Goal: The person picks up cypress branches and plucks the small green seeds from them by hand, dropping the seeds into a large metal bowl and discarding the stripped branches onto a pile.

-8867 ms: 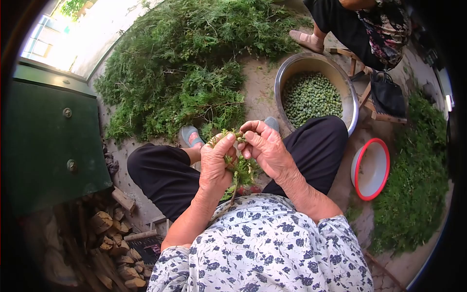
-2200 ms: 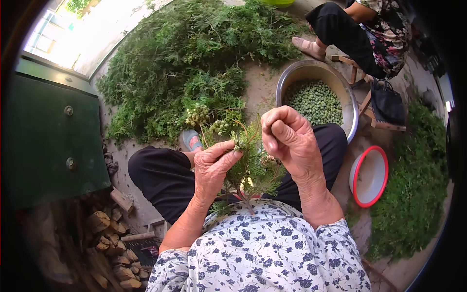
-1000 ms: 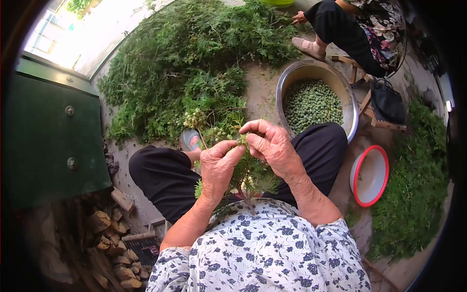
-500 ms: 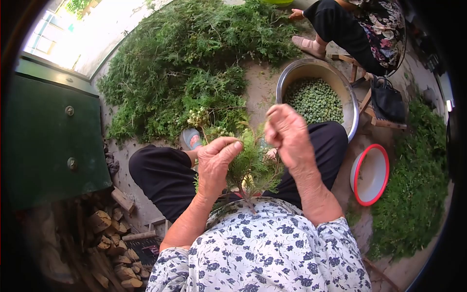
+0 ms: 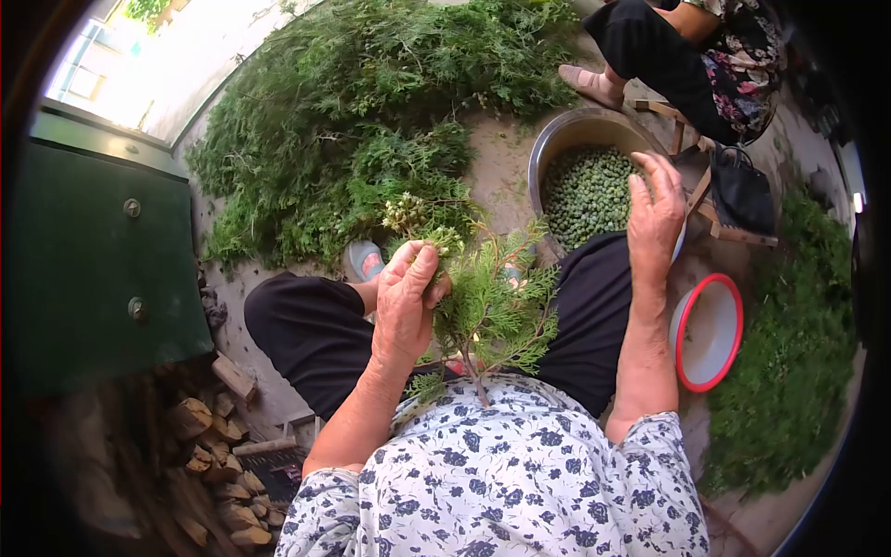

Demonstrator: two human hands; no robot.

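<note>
Pinching a feathery, flat-scaled sprig [image 5: 492,302] over the lap, the left hand [image 5: 406,302] has thumb and fingers closed on its upper part; its woody stem runs down toward the floral blouse [image 5: 501,473], pale seed clusters pointing up and away. The right hand [image 5: 655,215] hangs spread open, apparently empty, above the round steel basin [image 5: 548,153] of small green pellets [image 5: 580,190]. A red-rimmed enamel bowl [image 5: 710,325] lies beside the knee.

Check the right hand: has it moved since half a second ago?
Yes. The right hand has swung out from beside the sprig to the near rim of the metal basin, fingers spread open, empty.
</note>
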